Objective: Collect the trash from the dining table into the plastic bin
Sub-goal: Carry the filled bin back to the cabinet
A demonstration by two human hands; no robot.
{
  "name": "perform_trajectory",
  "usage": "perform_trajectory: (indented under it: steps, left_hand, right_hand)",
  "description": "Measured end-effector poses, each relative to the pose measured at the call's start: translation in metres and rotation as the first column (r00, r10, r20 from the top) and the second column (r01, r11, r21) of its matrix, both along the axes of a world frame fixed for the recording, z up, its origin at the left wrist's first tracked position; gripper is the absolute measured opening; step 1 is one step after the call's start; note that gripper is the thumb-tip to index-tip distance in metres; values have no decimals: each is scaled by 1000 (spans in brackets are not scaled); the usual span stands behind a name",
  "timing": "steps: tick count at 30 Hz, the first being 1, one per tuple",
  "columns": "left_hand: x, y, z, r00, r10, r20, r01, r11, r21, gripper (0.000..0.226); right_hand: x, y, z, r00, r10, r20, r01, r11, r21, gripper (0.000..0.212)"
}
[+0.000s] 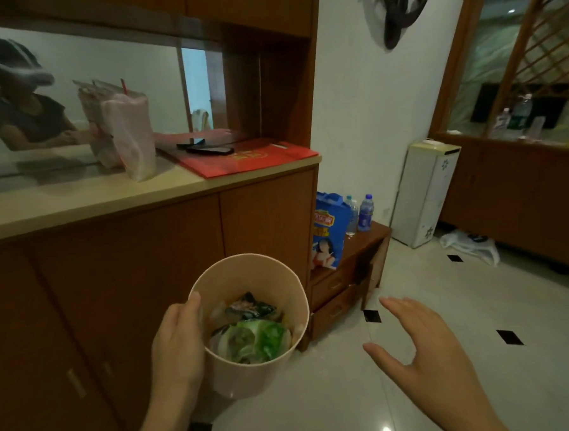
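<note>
My left hand (178,346) grips the left wall of a beige plastic bin (243,276), holding it up above the floor in front of a wooden sideboard. Inside the bin lie crumpled wrappers (250,335), one green and white, one dark. My right hand (425,343) hovers to the right of the bin with fingers spread and nothing in it. The dining table is out of view.
The wooden sideboard (111,198) with a mirror fills the left; plastic bags (130,131), a red folder (250,157) and dark items lie on it. A low drawer cabinet (349,278) holds a blue bag and water bottles. A white dispenser (424,195) stands by the wall. Tiled floor stretches right.
</note>
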State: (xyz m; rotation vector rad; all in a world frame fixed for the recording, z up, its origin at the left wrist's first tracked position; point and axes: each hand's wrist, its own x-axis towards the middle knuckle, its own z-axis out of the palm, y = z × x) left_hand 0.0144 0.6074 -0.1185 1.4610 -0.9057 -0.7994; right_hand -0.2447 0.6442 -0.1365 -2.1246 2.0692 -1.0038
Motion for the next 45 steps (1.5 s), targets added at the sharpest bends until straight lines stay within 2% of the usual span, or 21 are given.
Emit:
perform_trajectory:
  steps: [4, 7, 12, 14, 16, 20, 22, 24, 27, 31, 39, 45]
  left_hand:
    - [-3, -96, 17, 999, -46, -10, 45, 997, -69, 33]
    - [-14, -163, 36, 995, -73, -74, 64, 991, -121, 31]
    - [-40, -272, 72, 957, -175, -231, 130, 972, -198, 38]
    - [-49, -313, 90, 943, -232, -240, 177, 957, -229, 38]
    - [-55, -355, 107, 948, -264, -178, 223, 949, -222, 41]
    - [-57, -432, 141, 967, -249, 58, 255, 945, -204, 58]
    - [-56, -464, 155, 965, -235, 116, 254, 945, -204, 69]
    - [-56, -493, 164, 966, -219, 137, 244, 947, -210, 68]
    - [-57, -530, 172, 958, -274, 79, 285, 936, -205, 59]
    - [-54, -571, 170, 895, -433, -110, 404, 890, -212, 55]
    - [-51, -620, 151, 847, -502, -177, 472, 862, -184, 70]
    - [-52, -632, 139, 851, -509, -129, 482, 855, -190, 64]
  right_hand:
    - [11, -83, 12, 999, 39, 25, -39, 999, 23, 68]
    - [21, -148, 29, 985, 130, 113, -133, 991, 18, 79]
    - [31, -265, 55, 911, 303, 281, -305, 952, -38, 97]
    - [29, -311, 68, 878, 331, 345, -320, 943, -91, 104]
    - [26, -354, 84, 852, 345, 395, -313, 939, -144, 98]
    - [24, -431, 117, 806, 411, 425, -333, 909, -249, 88]
    - [25, -466, 128, 782, 423, 458, -327, 904, -277, 86]
    - [26, -499, 136, 752, 423, 506, -310, 904, -295, 84]
    - [30, -544, 145, 721, 409, 559, -283, 911, -301, 80]
    - [36, -590, 145, 717, 366, 594, -245, 929, -278, 70]
    - [35, -640, 133, 705, 293, 646, -222, 956, -192, 76]
    - [34, -649, 127, 699, 296, 651, -227, 955, -191, 77]
